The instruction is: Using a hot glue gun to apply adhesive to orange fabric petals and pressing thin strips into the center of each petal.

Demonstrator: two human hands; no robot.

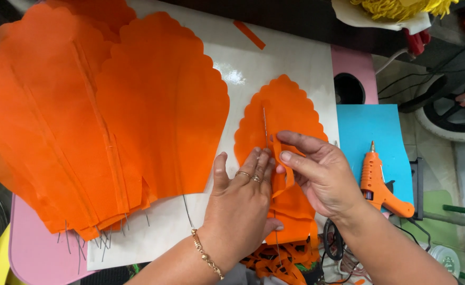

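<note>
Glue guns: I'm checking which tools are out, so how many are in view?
1. An orange glue gun lies on the blue sheet, just beside the right hand, which holds an orange strip. Others could be hidden under the clutter at the edges.

Two hands work at the table: one left hand (240, 203), one right hand (319, 174). One small orange petal (282, 113) lies under them, one orange glue gun (377, 184) beside, and one loose orange strip (249, 34) farther off. The stacked large petals (100, 116) overlap too much to count.
</note>
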